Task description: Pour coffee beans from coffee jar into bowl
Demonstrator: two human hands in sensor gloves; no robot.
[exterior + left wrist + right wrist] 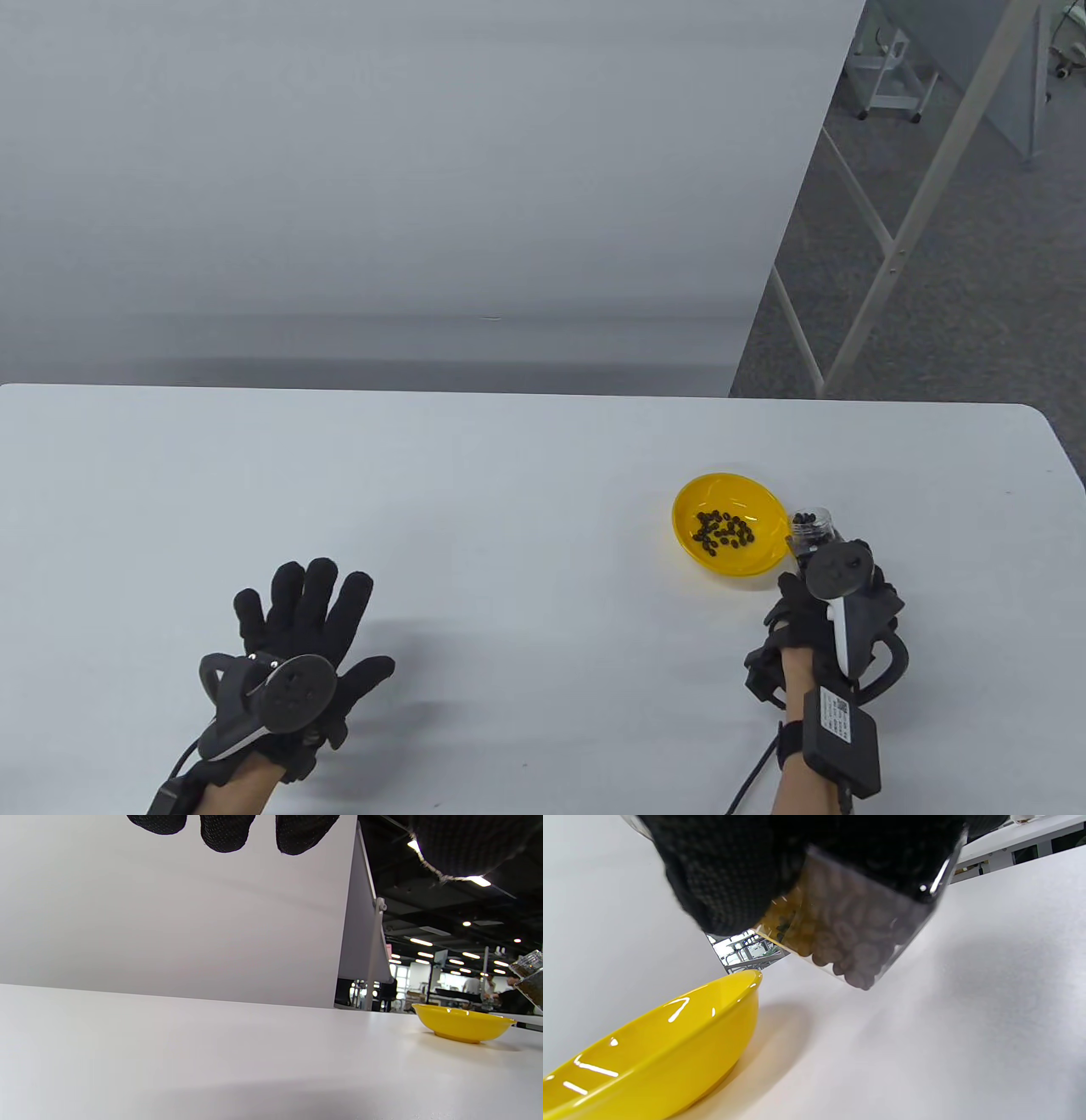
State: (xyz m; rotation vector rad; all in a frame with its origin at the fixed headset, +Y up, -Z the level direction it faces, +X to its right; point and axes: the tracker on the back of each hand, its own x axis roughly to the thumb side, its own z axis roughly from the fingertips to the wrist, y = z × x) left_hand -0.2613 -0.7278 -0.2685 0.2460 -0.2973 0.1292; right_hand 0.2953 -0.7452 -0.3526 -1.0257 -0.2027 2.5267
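A yellow bowl (759, 497) with several coffee beans (724, 530) in it sits on the white table at the right. My right hand (819, 607) grips a clear coffee jar (813, 526) with beans inside, held tilted just right of the bowl, above the table. In the right wrist view the jar (857, 938) hangs above the table beside the bowl (670, 1052). My left hand (301, 632) is open, fingers spread, flat over the table at the left, holding nothing. The left wrist view shows the bowl (464, 1023) and the jar (530, 978) far right.
The white table (509, 509) has its right edge near the bowl and jar. A white panel (407, 187) stands behind the table. Beyond the table at the right are grey floor and metal frame legs (899, 246).
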